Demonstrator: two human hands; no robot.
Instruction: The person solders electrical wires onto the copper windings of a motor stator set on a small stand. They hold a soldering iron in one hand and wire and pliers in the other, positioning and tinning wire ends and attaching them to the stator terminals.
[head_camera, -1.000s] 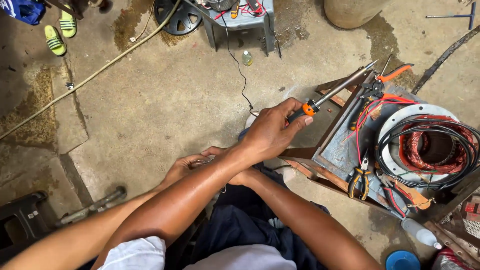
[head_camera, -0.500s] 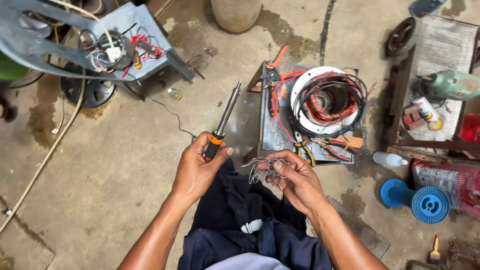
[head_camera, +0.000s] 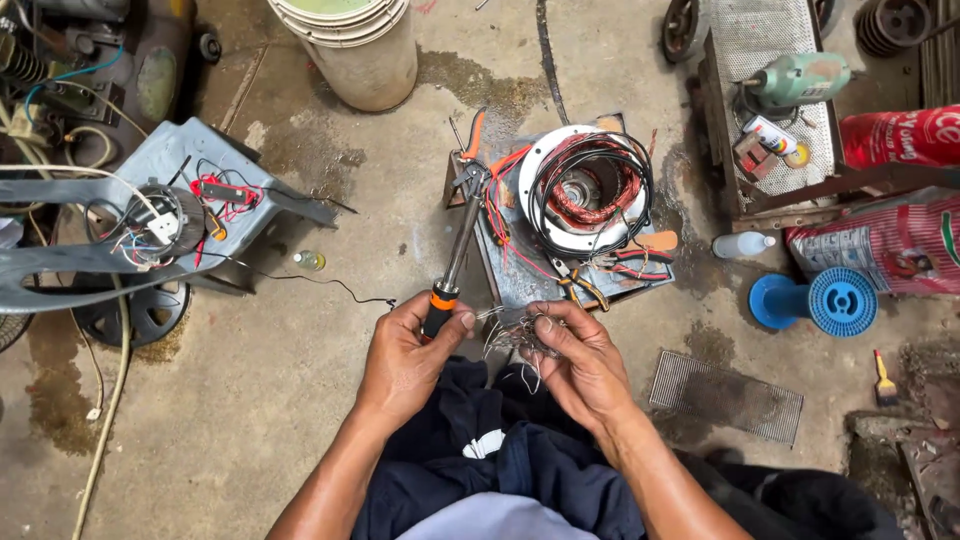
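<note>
Screwdriver (head_camera: 452, 265) + wire tangle (head_camera: 515, 335): both are held over the lap, just short of the near edge of the motor plate (head_camera: 515, 275).

Change: a second ago the screwdriver was stretched out to the plate. It has since come back to the lap, and the hold is the same as half a second ago. The work in hand now looks like the tangle, not the motor, with the driver just parked in the fist.

- Left hand (head_camera: 405, 360): fingers fully wrapped round the black-and-orange handle, thumb on top. The shaft points away, tip over the plate's left edge.
- Right hand (head_camera: 580, 365): fingers curled in, tips pinching into the tangle, which sits between the two hands. I can't tell how many strands are actually gripped.

Materials, big to small:
- Concrete floor (head_camera: 300, 400): rough, stained, with damp patches.
- Grey fan base (head_camera: 250, 180), left: moulded plastic, its red and black leads exposed.
- Bucket (head_camera: 360, 60), top: round and off-white, stacked in others.
- Motor plate: flat scuffed sheet metal.
- Stator (head_camera: 585, 190) on the plate: white ring, copper-red windings, black cable looped round it.
- Mesh grate (head_camera: 725, 395), right: flat rectangular wire grid.
- Blue spool (head_camera: 815, 300): ribbed plastic, lying on its side.
- Pliers (head_camera: 585, 288) on the plate's near edge: yellow grips.
- Screwdriver: long slim dark steel shaft, rubbery grip.
- Wire tangle: thin, springy, silvery strands, bent and looped, with loose ends hanging down.
</note>
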